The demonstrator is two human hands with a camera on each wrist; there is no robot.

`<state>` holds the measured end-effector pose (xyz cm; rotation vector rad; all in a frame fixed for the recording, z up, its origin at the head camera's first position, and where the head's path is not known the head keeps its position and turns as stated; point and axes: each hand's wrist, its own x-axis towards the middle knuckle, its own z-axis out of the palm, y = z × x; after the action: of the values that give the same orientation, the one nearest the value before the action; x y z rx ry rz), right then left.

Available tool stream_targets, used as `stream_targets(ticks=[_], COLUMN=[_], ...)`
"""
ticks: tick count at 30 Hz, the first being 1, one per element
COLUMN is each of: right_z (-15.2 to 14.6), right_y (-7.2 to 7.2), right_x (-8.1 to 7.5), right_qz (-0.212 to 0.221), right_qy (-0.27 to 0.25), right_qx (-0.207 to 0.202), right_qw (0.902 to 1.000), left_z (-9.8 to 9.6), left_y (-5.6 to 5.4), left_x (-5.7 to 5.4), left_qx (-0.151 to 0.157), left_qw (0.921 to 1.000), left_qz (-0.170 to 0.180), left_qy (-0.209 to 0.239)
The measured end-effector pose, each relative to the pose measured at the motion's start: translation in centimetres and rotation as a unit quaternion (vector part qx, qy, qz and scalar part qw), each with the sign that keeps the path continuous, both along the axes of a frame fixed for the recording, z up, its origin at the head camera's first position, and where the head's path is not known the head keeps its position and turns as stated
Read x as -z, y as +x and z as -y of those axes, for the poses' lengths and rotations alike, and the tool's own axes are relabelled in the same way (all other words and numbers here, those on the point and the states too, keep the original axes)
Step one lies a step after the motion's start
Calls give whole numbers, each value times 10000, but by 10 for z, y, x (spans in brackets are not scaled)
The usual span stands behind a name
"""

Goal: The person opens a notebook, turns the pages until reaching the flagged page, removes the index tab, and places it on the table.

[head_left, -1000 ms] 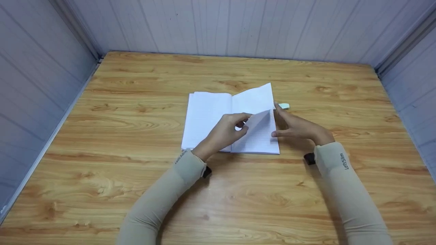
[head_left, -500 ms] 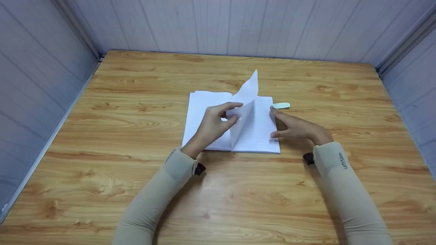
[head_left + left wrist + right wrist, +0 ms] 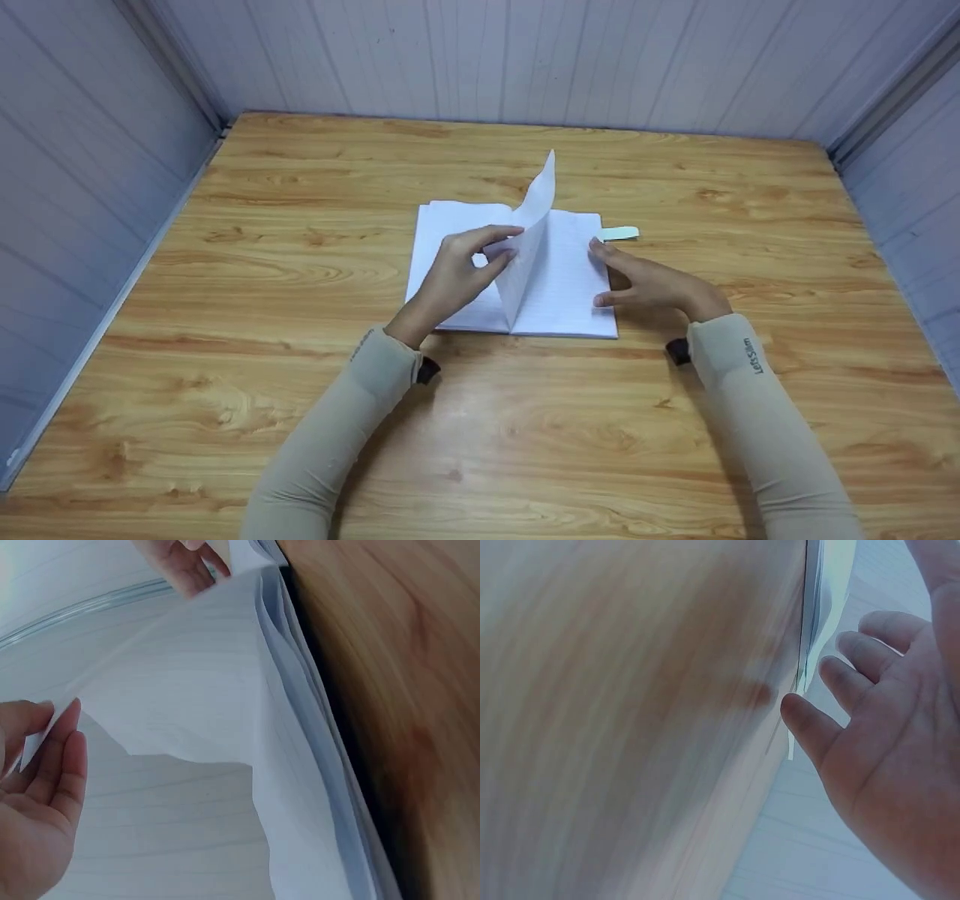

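A notebook (image 3: 574, 289) with lined white pages lies spread on the wooden table. My left hand (image 3: 456, 271) pinches the outer edge of one raised page (image 3: 526, 259), which stands nearly upright from the spine. In the left wrist view, thumb and fingertips of the left hand (image 3: 45, 799) meet on that page (image 3: 176, 682). My right hand (image 3: 660, 283) is at the notebook's right edge, its fingers extended over the margin. The right wrist view shows the right hand (image 3: 904, 739) with fingers apart and nothing gripped. A pale green paper strip (image 3: 621, 233) sticks out past the right edge.
The wooden tabletop (image 3: 480, 435) extends around the notebook on all sides. Light panelled walls (image 3: 465, 60) border the table at the back, left and right. Both forearms wear beige sleeves, with a dark strap piece at each wrist.
My left hand has moved left, bringing the page from leaning over the right side to nearly upright. The right hand has barely shifted; more of the green strip now shows.
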<state>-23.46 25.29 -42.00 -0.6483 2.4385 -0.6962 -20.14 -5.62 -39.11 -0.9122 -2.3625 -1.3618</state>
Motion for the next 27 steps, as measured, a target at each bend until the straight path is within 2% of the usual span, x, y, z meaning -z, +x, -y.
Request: stream_targets(ticks=[4, 6, 12, 17, 21, 25, 27], right_z=[0, 0, 1, 2, 3, 5, 6], right_y=[1, 0, 0, 2, 3, 4, 3], right_x=[0, 0, 1, 2, 3, 3, 3], right_qz=[-1, 12, 22, 42, -8, -40, -55], right_qy=[26, 31, 4, -54, -80, -87, -95], right_qx=[-21, -61, -86, -117, -143, -165, -185], right_qw=[10000, 10000, 10000, 9999, 9999, 9998, 9998], left_z=[9, 14, 26, 34, 39, 45, 47], left_y=[-4, -5, -6, -6, -6, -8, -8], left_x=[-2, -3, -4, -1, 3, 6, 7], left_qx=[384, 482, 488, 326, 122, 23, 27], left_qw=[9969, 9940, 9828, 9718, 9666, 9632, 9590], left_qz=[-538, -730, -1051, -1185, -964, -432, -82], left_qy=[-425, -662, -1437, -2014, -2373, -2654, -2832])
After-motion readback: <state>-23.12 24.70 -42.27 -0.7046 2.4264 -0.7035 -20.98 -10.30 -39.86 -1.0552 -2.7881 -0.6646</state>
